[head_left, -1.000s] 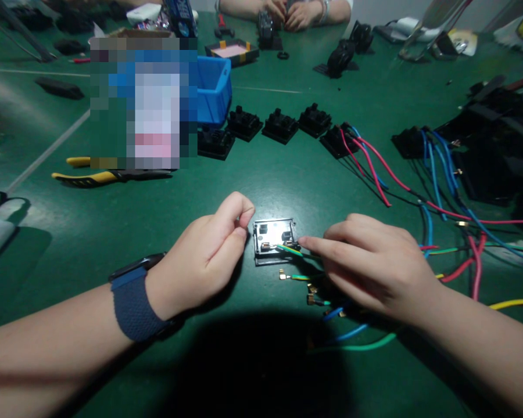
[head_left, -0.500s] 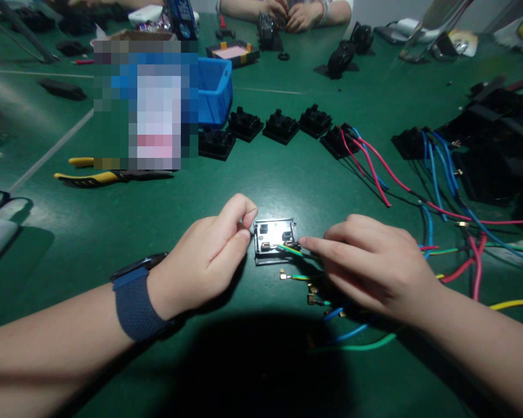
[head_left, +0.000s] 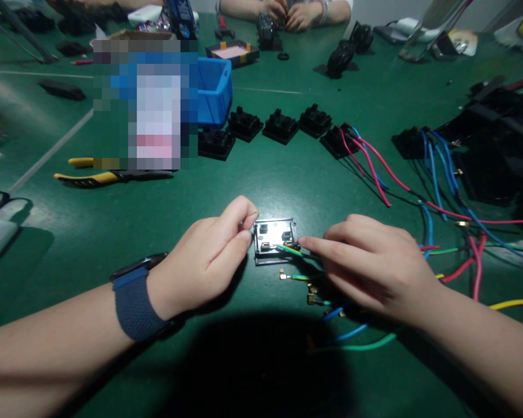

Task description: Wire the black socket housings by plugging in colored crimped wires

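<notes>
A small black rectangular socket module (head_left: pixel 273 231) lies face down on the green table, its shiny back toward me. My left hand (head_left: pixel 204 255) is closed, thumb and curled index finger at the module's left edge. On the right side, my right hand (head_left: pixel 366 261) has its index fingertip at the module's right edge; the other fingers are bent and the thumb is hidden. A green-and-yellow wire (head_left: pixel 290 250) with a metal terminal lies across the module's lower part and runs under my right hand. Below, more loose wire ends with brass terminals (head_left: pixel 284 275) poke out beside that hand.
Several similar black modules (head_left: pixel 281 126) stand in a row farther back, one carrying red and blue wires (head_left: pixel 375 157). Yellow-handled pliers (head_left: pixel 96 179) lie left, near a blue bin (head_left: pixel 215 90). Black parts and wires crowd the right. Across the table are another person's hands (head_left: pixel 303 16).
</notes>
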A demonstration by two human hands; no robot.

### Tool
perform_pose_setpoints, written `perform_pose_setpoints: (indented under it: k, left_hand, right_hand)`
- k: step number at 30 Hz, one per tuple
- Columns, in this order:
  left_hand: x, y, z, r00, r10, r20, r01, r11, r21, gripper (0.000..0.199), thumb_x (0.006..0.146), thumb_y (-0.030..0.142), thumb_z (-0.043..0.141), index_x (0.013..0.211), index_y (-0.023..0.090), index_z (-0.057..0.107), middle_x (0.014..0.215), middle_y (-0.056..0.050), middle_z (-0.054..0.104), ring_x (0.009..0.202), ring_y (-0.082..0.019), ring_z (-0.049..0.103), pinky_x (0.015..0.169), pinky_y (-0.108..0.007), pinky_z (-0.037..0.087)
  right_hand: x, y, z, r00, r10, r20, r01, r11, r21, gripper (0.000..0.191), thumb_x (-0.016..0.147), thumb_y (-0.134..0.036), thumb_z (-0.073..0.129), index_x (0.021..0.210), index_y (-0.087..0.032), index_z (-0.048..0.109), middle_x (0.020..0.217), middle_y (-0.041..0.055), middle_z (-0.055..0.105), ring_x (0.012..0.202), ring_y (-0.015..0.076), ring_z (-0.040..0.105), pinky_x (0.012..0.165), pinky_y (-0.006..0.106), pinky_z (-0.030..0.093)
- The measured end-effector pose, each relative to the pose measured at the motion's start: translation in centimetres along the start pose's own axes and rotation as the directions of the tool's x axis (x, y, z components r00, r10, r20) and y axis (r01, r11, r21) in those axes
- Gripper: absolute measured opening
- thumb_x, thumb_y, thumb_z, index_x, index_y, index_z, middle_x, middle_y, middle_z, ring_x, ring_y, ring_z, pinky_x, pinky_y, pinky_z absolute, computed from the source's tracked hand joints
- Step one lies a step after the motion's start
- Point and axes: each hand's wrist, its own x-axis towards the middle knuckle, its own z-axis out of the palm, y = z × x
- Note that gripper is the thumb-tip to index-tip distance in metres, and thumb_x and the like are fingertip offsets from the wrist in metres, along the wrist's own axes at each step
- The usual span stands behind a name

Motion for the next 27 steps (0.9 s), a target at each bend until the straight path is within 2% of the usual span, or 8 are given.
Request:
perform_pose_setpoints:
  k: [13, 27]
  left_hand:
    - [0.10, -0.15, 0.07, 1.000, -0.005, 0.008, 0.005, 1.000, -0.027, 0.008, 0.089, 0.019, 0.033, 0.081, 0.021, 0.034, 0.067, 0.005, 0.038, 0.057, -0.011, 0.036, 0.055, -0.025, 0.030]
    - [0.09, 0.04, 0.01, 1.000, 0.010, 0.012, -0.010, 1.000, 0.025, 0.007, 0.090, 0.020, 0.033, 0.083, 0.020, 0.035, 0.067, 0.005, 0.038, 0.056, -0.011, 0.038, 0.056, -0.026, 0.029]
  right_hand:
    - [-0.01, -0.04, 0.09, 1.000, 0.011, -0.002, -0.011, 1.000, -0.003, 0.027, 0.088, -0.019, 0.048, 0.111, -0.016, 0.062, 0.084, 0.0071, 0.063, 0.070, 0.0159, 0.052, 0.057, 0.027, 0.039]
    - [0.00, -0.10, 0.08, 1.000, 0.027, 0.008, -0.027, 1.000, -0.006, 0.028, 0.089, -0.020, 0.047, 0.112, -0.017, 0.062, 0.085, 0.0072, 0.063, 0.071, 0.0161, 0.052, 0.058, 0.027, 0.039]
